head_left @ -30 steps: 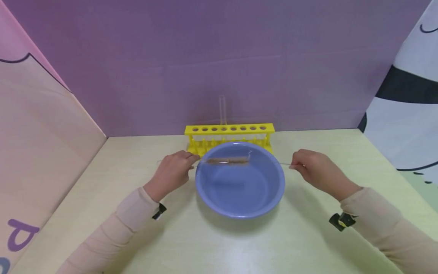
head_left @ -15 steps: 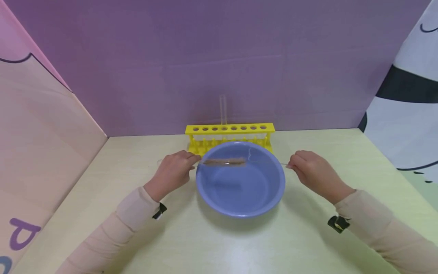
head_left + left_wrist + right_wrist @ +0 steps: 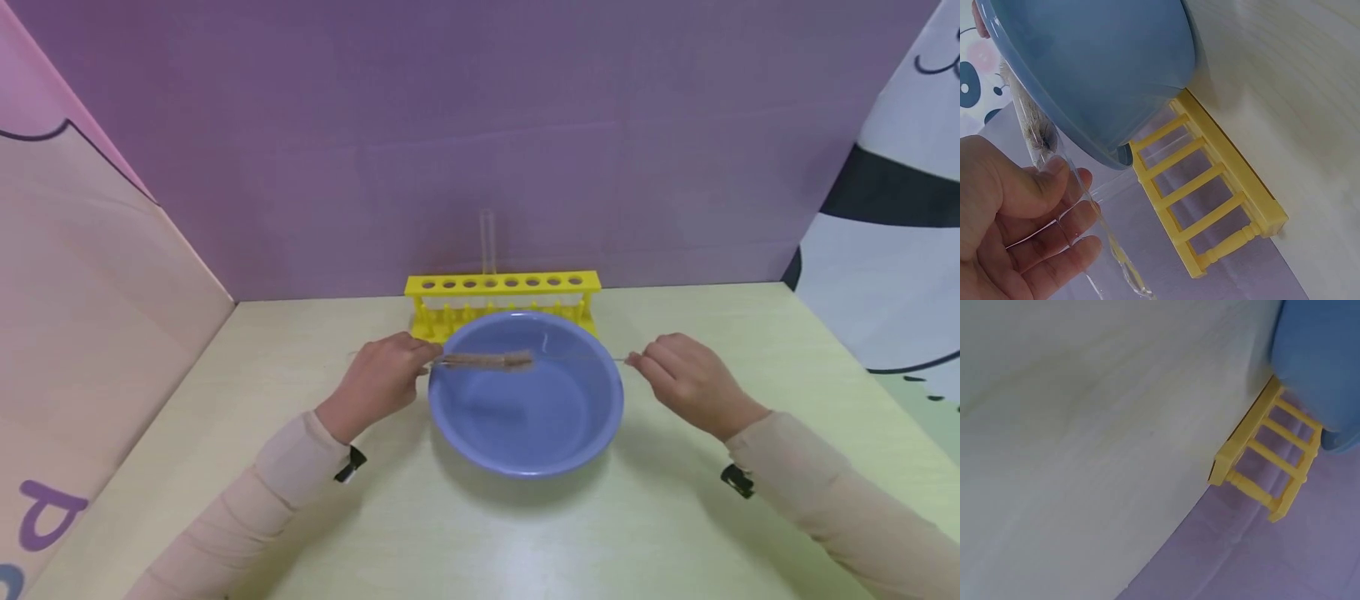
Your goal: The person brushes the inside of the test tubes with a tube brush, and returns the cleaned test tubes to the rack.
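My left hand point(image 3: 382, 371) holds a clear glass test tube point(image 3: 1038, 128) sideways near the basin's left rim. Its thumb and fingers lie around the glass in the left wrist view. A test tube brush with brown bristles point(image 3: 487, 360) runs into the tube, and bristles show through the glass. The tube's far end passes out beyond the left hand. To the right, my right hand point(image 3: 686, 379) pinches the brush's thin wire handle point(image 3: 581, 358) at its end. Below tube and brush is a blue plastic basin point(image 3: 525, 473). The right wrist view does not show the right hand.
Behind the basin stands a yellow test tube rack point(image 3: 504, 285), its lower part partly covered by the basin. One upright clear tube point(image 3: 488, 242) stands in it. A purple backdrop point(image 3: 480, 150) rises at the table's point(image 3: 480, 542) rear edge.
The right hand has moved a little left, pushing the brush further left toward the left hand and slightly lower. Left hand, basin and rack stay nearly in place.
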`<control>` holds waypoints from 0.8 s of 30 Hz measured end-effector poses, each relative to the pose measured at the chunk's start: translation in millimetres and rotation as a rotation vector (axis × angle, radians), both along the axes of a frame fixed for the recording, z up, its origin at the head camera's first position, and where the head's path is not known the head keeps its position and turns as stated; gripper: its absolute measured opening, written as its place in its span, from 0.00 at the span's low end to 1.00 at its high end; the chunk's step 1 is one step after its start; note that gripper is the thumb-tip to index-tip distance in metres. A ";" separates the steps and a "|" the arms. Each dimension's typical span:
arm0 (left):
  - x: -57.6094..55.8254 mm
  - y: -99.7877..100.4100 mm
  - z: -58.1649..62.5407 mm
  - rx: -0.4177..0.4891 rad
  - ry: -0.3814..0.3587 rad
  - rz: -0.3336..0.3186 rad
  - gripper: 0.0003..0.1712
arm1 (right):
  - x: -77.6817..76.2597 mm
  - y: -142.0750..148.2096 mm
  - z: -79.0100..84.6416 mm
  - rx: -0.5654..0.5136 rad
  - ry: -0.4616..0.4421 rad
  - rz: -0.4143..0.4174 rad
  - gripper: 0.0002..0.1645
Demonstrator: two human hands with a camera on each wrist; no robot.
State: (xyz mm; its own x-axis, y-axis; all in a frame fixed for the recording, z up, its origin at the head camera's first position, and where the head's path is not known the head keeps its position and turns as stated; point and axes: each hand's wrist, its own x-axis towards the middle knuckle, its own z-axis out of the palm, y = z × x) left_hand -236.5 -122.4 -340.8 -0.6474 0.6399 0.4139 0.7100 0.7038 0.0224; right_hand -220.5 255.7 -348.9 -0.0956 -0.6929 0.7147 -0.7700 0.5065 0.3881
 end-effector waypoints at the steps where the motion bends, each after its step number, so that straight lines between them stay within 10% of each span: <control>1: 0.1 0.2 0.2 0.000 -0.002 -0.001 0.21 | -1.0 0.9 -0.7 0.009 0.025 0.013 0.21; 11: -0.6 1.3 -0.4 -0.032 -0.029 0.002 0.21 | -5.3 7.0 -4.3 0.081 0.141 0.053 0.18; 24: -0.5 2.6 0.5 -0.021 -0.028 0.005 0.19 | -6.5 -3.0 2.7 -0.063 -0.136 -0.046 0.27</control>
